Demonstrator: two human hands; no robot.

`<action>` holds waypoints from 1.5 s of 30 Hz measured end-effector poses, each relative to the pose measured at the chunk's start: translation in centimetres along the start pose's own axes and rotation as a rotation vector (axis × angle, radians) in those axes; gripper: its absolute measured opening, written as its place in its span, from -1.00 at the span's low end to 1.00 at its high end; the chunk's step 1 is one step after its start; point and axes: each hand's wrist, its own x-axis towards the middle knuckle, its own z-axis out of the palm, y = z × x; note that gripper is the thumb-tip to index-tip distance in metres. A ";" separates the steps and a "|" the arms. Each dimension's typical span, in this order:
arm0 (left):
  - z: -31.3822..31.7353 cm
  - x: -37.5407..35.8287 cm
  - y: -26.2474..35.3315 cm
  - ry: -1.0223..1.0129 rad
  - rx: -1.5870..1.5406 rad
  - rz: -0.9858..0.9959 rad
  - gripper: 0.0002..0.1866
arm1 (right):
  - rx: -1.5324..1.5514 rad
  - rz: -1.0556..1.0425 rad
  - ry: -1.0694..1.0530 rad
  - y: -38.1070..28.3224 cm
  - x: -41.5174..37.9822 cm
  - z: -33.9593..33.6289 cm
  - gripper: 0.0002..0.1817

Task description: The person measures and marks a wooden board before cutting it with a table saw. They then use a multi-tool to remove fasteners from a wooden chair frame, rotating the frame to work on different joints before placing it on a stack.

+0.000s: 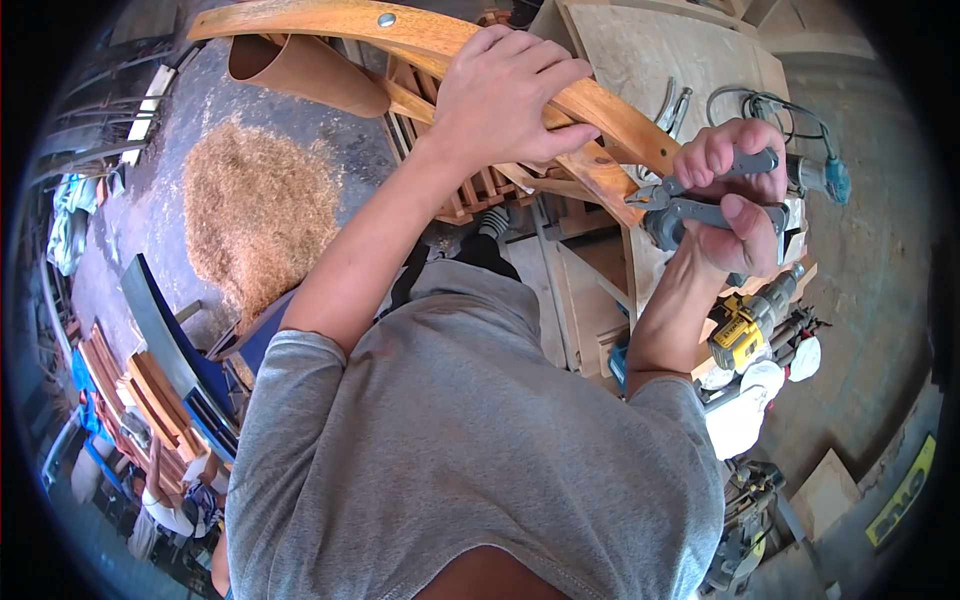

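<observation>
My left hand (510, 97) grips a long curved wooden piece (330, 20) from above, with its fingers over the top edge. A round metal fastener (386, 20) shows on that wood. At the right, my right hand (735, 195) is wrapped round the two handles of a grey multitool (722, 188). The handles are spread apart, and the plier jaws point left, close to the end of a second wooden piece (605, 180). Whether the jaws touch the wood cannot be told.
A sawdust pile (260, 210) lies on the floor at left. A yellow drill (745, 330) sits at right, below a corded tool (835, 180). Pliers (676, 108) lie on a board (690, 50). Another person (180, 505) is at the lower left, near wooden slats (155, 400).
</observation>
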 end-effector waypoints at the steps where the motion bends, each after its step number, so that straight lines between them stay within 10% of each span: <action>1: 0.0 0.0 0.0 -0.001 0.006 0.000 -0.50 | -0.006 -0.003 0.020 0.0 -0.1 0.2 -0.41; 45: -0.3 0.1 -0.4 0.013 -0.080 -0.025 -0.51 | -0.303 -0.377 0.780 1.0 -2.1 2.7 -0.57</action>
